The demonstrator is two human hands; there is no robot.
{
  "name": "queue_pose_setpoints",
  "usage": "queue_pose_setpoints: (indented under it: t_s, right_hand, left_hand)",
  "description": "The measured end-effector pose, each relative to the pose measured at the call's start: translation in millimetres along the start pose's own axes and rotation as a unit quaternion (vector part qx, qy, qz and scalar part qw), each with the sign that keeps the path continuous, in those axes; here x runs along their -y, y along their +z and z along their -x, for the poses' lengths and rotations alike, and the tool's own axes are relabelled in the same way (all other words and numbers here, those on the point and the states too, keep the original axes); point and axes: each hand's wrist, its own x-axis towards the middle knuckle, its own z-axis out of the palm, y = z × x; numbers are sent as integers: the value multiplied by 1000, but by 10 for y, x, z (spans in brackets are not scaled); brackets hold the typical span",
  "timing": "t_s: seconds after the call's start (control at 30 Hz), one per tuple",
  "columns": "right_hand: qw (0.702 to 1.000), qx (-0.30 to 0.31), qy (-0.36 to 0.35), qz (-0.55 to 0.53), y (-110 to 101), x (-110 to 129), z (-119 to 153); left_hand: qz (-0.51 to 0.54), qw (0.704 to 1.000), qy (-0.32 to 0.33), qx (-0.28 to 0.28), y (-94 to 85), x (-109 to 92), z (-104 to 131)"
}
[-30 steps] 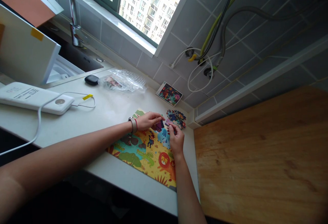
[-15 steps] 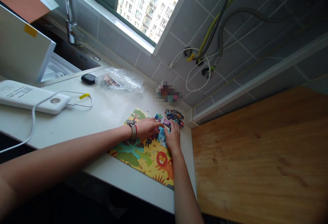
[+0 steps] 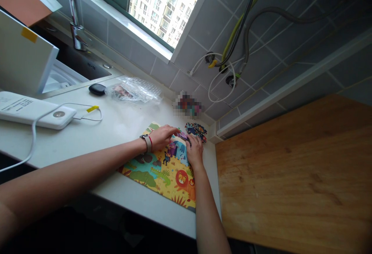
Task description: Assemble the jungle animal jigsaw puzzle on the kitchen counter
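Observation:
A colourful animal jigsaw puzzle (image 3: 162, 172) lies on the white counter, with a lion, a crocodile and a blue elephant showing. At its upper edge is a purple puzzle piece (image 3: 183, 135), between my two hands. My left hand (image 3: 162, 137), with a watch on the wrist, reaches over the puzzle and pinches the piece's left end. On the other side, my right hand (image 3: 195, 152) curls its fingers at the piece's right end; its fingertips are partly hidden. Just beyond the right hand sits a pile of loose puzzle pieces (image 3: 196, 130).
A wooden board (image 3: 290, 176) stands right of the counter. Behind the puzzle are a clear plastic bag (image 3: 136, 91), a black rounded object (image 3: 97, 88) and a blurred patch. At left lie a white device with a cable (image 3: 37, 110) and a sink with a faucet (image 3: 77, 33).
My left hand has moved up and back from the middle of the puzzle, uncovering the elephant. The purple piece now shows between both hands. The view has shifted slightly.

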Motion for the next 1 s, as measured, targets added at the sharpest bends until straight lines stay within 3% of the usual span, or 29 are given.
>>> queue_pose_setpoints:
  t_s: [0.43,0.63,0.73,0.83,1.0]
  right_hand:
    - [1000,-23,-12,-1,-77,61,-24]
    - [993,-107,-13,-45,-173,130,-72]
    - [988,-106,-11,-112,-241,293,-41]
    - [974,-44,16,-220,-265,469,31]
    - [931,-21,65,-360,-254,620,102]
  left_hand:
    - [-24,999,-4,28,11,0,-2]
    - [-3,1000,-9,21,-16,-41,-8]
    - [42,999,-15,14,-25,-55,-18]
    - [139,989,-45,22,-34,-75,-27]
    - [340,931,-112,76,-65,-133,-31]
